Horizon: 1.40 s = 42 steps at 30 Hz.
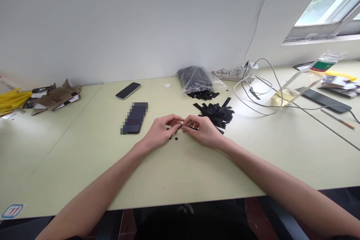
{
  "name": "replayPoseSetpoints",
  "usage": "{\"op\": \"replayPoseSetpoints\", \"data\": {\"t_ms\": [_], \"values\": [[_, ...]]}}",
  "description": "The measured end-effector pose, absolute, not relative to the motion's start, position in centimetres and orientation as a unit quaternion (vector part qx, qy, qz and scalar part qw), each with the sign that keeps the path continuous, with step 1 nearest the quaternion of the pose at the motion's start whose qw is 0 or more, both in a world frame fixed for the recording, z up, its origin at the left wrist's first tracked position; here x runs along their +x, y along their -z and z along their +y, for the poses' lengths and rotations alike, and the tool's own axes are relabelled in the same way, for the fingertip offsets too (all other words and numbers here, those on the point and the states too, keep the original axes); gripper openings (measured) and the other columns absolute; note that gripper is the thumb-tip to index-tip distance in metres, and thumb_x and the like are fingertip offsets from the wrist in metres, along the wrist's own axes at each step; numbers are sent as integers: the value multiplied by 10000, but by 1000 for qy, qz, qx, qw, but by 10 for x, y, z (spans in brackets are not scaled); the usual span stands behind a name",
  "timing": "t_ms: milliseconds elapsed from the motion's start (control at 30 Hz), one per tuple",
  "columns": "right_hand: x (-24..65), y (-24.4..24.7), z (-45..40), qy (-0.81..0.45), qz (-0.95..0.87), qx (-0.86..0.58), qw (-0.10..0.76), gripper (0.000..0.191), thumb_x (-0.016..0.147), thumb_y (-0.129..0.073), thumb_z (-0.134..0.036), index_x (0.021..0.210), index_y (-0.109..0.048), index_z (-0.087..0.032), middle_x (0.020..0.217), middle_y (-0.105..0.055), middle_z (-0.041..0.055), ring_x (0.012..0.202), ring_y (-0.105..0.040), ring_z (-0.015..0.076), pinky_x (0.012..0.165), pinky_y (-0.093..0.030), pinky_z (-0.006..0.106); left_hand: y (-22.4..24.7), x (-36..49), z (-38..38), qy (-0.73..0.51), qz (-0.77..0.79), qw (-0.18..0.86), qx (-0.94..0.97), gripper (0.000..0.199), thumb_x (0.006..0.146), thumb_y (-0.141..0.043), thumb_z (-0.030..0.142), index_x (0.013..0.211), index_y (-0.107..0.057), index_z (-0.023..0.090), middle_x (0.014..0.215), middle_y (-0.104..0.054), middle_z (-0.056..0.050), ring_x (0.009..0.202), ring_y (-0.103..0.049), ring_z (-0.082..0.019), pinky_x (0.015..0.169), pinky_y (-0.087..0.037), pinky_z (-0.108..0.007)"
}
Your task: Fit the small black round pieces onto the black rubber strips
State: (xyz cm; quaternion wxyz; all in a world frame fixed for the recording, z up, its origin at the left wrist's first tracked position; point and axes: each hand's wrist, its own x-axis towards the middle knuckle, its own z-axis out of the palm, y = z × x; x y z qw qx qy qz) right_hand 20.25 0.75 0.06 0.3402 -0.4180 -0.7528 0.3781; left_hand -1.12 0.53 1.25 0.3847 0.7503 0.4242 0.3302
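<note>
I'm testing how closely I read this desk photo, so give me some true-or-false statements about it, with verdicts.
1. The left hand and right hand meet above the table with a small black strip between their fingers. True.
2. The pile of black strips lies to the left of the hands. False: it lies to their right.
3. A pair of scissors lies beside the hands. False: small black dots lie there.
4. A plastic bag of black material sits toward the back of the table. True.
5. A phone lies to the left of that bag. True.
</note>
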Motion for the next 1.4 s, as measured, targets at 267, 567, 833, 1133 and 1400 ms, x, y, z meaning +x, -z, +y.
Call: {"op": "replayPoseSetpoints", "data": {"t_ms": [267, 567, 833, 1133, 1400], "values": [[203, -1, 9, -368, -753, -432, 331, 223, 939, -606, -395, 932, -720, -203, 907, -741, 46, 799, -653, 182, 693, -477, 301, -13, -12, 5, -331, 428, 387, 747, 314, 960, -580, 432, 1143, -716, 217, 1105, -752, -76, 1027, -698, -235, 897, -560, -348], [203, 1, 10, -363, -751, -443, 328, 191, 912, -623, -360, 867, -699, -190, 858, -723, 42, 753, -631, 171, 652, -453, 280, -15, -8, 2, -336, 398, 410, 748, 327, 894, -700, 403, 1181, -704, 246, 1135, -744, -50, 1062, -690, -220, 925, -553, -315], [205, -4, 10, -368, -762, -420, 329, 219, 947, -585, -378, 918, -719, -207, 898, -734, 39, 774, -638, 175, 703, -474, 297, -12, -11, 6, -324, 439, 401, 736, 287, 926, -645, 467, 1027, -778, 233, 969, -762, -36, 832, -674, -185, 743, -522, -282], [205, -3, 11, -384, -756, -421, 322, 219, 957, -550, -331, 941, -729, -207, 929, -739, 28, 812, -641, 165, 726, -461, 289, -11, -15, 8, -325, 448, 400, 730, 282, 932, -608, 429, 1006, -767, 208, 905, -731, -30, 670, -552, -130, 577, -409, -246], [206, -2, 13, -398, -750, -418, 323, 205, 959, -537, -306, 942, -711, -199, 937, -732, 30, 832, -643, 166, 730, -466, 286, -11, -14, 8, -310, 453, 377, 746, 293, 965, -572, 440, 970, -757, 213, 886, -724, -14, 696, -560, -135, 612, -428, -249]]}}
